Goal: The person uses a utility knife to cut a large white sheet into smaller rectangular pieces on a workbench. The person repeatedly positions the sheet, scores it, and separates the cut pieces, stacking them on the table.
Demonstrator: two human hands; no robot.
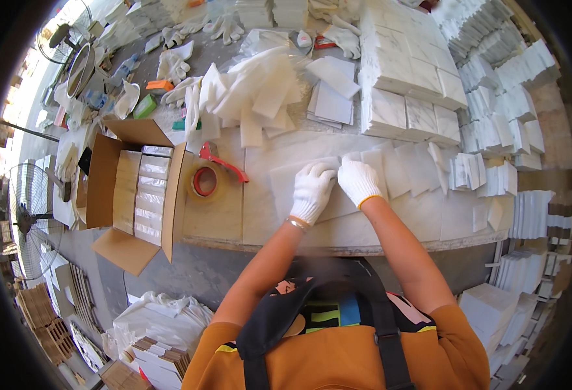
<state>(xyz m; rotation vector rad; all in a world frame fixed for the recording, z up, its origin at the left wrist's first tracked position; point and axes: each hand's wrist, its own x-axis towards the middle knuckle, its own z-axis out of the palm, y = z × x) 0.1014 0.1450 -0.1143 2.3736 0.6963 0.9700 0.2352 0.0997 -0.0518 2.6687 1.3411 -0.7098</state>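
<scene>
While both your hands work over the pale stone-topped worktop [403, 224], your white-gloved left hand [313, 188] rests over a thin, flat, whitish sheet [283, 188], and your white-gloved right hand [359, 179], with its yellow-edged cuff, sits just beside it. Your fingers curl inward on each side, with the fingertips close to one another near the sheet's far edge. I cannot tell whether either grip is clamped on that edge or merely touching it, since your knuckles hide the fingertips. The sheet lies flat in front of you, showing mostly to the left of your left hand.

Just to the right of your right hand, a row of thin, white, overlapping pieces [422, 170] leads toward a short stack of white, upright rectangular tiles [467, 171]. Behind these you have a large, block-like pile of grey-veined white marble tiles [416, 65].

Over to your left stands an open brown cardboard box [104, 185], filled with white packs in clear plastic wrap [151, 195]. Between that box and your left hand lies an amber roll of packing tape [216, 190] with a red dispenser [226, 162]. Beyond the tape, you face a loose heap of white, soft-looking sheets [260, 81].
</scene>
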